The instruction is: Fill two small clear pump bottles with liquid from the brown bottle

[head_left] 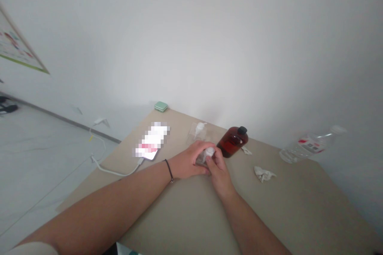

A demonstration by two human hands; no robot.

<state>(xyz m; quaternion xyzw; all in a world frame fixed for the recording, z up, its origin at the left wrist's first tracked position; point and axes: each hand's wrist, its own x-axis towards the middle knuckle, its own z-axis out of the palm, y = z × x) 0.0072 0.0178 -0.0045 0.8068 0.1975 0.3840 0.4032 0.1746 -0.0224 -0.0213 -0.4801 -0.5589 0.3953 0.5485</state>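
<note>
My left hand (190, 162) is wrapped round a small clear bottle (201, 158) at the middle of the table. The fingers of my right hand (220, 173) close round the white pump top (209, 152) of that bottle. Part of the bottle is hidden by both hands. Just behind them stands another clear bottle with a white pump top (200, 128). A brown-red bottle with a black cap (233, 141) is close by on the right, apart from my right hand.
A phone (154, 139) with a white cable (118, 173) lies left on the beige table (176, 215). A green case (160, 106) sits at the back corner. Crumpled tissue (263, 174) and a clear plastic bottle (308, 148) are on the right. A wall borders the table's back.
</note>
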